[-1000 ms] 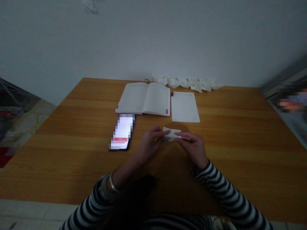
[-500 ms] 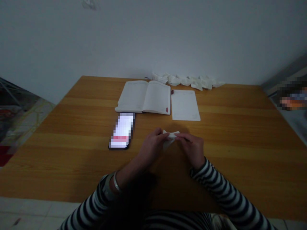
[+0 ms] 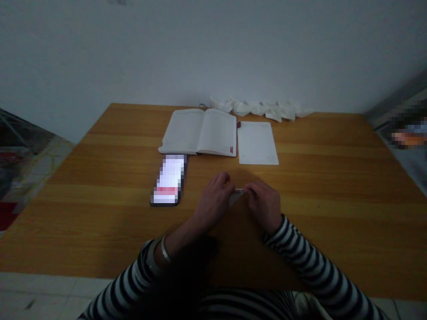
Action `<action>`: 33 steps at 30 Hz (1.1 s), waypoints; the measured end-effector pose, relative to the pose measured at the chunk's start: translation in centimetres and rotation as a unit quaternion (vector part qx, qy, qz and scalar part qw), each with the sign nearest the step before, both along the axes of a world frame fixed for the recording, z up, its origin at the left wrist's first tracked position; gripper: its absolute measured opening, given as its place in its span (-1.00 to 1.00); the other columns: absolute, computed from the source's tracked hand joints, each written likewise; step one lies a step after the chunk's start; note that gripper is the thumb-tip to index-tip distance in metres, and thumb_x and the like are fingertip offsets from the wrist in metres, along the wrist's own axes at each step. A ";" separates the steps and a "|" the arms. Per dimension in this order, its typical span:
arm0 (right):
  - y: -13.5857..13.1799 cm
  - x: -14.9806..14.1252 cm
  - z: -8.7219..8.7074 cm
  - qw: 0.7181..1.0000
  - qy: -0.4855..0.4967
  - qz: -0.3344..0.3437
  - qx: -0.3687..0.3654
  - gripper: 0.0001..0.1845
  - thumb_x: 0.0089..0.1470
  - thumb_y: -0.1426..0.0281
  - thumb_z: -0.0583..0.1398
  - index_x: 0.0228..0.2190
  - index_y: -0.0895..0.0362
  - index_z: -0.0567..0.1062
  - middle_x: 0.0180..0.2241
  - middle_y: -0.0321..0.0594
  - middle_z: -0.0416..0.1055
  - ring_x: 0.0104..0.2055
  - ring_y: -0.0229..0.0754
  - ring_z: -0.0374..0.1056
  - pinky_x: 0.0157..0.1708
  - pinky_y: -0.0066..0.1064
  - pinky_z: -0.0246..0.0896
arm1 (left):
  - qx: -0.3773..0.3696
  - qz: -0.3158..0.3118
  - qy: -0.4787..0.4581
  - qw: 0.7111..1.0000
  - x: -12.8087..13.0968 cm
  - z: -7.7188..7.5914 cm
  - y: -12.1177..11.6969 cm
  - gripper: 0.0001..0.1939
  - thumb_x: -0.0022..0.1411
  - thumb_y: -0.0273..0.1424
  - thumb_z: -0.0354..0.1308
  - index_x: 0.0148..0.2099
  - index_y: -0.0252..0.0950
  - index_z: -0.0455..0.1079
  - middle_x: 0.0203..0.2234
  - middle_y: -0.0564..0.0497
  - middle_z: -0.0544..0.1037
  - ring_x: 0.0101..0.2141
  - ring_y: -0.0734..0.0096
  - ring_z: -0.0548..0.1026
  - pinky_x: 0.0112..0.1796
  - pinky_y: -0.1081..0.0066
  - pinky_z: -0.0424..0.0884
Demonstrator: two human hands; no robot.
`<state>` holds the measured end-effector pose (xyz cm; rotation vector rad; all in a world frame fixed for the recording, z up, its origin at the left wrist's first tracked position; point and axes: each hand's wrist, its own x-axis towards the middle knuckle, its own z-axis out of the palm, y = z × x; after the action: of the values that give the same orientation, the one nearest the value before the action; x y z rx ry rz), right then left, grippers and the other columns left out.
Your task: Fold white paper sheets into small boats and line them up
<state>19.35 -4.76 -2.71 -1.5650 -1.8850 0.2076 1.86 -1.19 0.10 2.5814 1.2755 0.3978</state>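
Observation:
Between my two hands, above the near middle of the wooden table (image 3: 316, 231), is a small piece of white paper (image 3: 236, 198). My left hand (image 3: 215, 195) pinches its left side, fingers curled in. From the other side my right hand (image 3: 265, 200) grips its right end between thumb and fingers. Only a thin top edge and a pale flap hanging below show; the fingers hide the rest. Just beyond the hands lies a loose white sheet (image 3: 258, 143) with faint lines.
An open notebook (image 3: 218, 133) lies left of the sheet. A phone (image 3: 168, 180) with a lit, blurred screen touches the notebook's near edge. Along the wall (image 3: 213, 49) stretches a row of crumpled white paper pieces (image 3: 260, 109). A blurred object (image 3: 408, 133) sits off the table's right side.
Both hands have closed further over the white paper, and its upper corners no longer show. My fingers have curled and rolled inward. The view has tipped slightly.

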 end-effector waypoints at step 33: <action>0.6 1.2 1.8 0.962 0.270 0.018 -0.025 -0.79 0.14 0.34 0.21 -0.49 0.10 0.56 -0.48 -0.23 0.57 -0.42 -0.15 0.50 -0.37 -0.36 0.40 | -0.301 -0.065 -0.335 0.890 -1.9 1.8 1.5 -0.74 0.33 -0.39 0.11 0.00 -0.24 0.54 -0.13 -0.07 0.65 -0.13 0.32 0.60 -0.12 0.36 0.50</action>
<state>20.56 -4.20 -0.95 -1.3313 -1.4846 0.6340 0.00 0.28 1.91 1.7526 0.7949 0.6648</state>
